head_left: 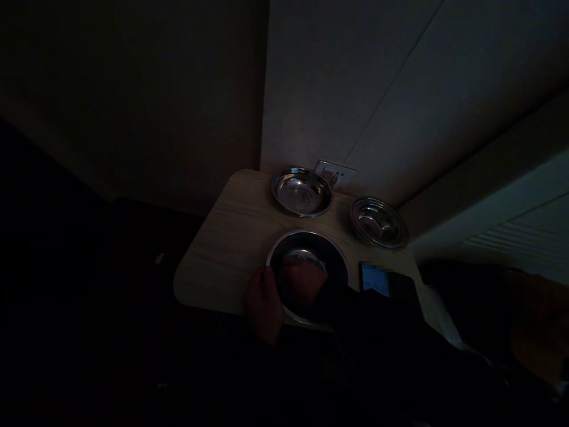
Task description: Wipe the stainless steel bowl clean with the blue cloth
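A large round metal bowl (pixel 338 261) stands near the front edge of a pale wooden table. My left hand (pixel 263 302) is closed on its left rim, thumb on top. Inside the bowl is my right hand (pixel 303 280), its fingers curled down toward the bottom. Whatever lies under those fingers is lost in the dark. The bowl's inside looks dark, with a shiny patch behind my right hand.
Behind the bowl, a shallow metal dish (pixel 301 191) sits by the wall. Stacked metal dishes (pixel 379 222) stand at the right. A phone with a lit screen (pixel 374 280) lies beside my right sleeve. A wall socket (pixel 334 173) is above the pale wooden table (pixel 222 237).
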A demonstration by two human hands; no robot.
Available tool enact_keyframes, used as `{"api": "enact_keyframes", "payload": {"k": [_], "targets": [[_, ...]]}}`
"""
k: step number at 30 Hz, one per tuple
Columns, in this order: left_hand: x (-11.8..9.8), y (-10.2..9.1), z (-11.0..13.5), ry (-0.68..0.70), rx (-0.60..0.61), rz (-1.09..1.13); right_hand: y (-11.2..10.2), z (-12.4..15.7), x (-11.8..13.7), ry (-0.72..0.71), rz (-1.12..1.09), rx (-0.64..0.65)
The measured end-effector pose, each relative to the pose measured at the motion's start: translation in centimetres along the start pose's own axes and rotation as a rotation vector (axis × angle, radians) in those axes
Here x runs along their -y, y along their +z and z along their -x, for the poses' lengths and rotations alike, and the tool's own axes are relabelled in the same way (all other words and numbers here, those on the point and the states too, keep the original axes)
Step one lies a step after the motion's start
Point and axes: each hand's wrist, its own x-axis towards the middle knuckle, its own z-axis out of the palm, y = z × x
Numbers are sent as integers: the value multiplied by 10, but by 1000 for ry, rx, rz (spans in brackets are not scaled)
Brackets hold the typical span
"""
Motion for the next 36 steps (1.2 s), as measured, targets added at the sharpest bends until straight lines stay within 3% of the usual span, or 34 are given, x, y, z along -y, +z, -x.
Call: {"api": "enact_keyframes", "payload": {"k": [9,17,29,36], "targets": [[1,0,1,8,0,-8,-8,-25,-7,117,34,-86],[-3,4,2,-35,-66,21,-4,2,0,-101,-19,46],[1,2,7,-36,-20,18,-9,-29,-11,166,33,-147],[-6,-1,18,-220,-17,110,-37,11,-34,178,-20,-181]]}}
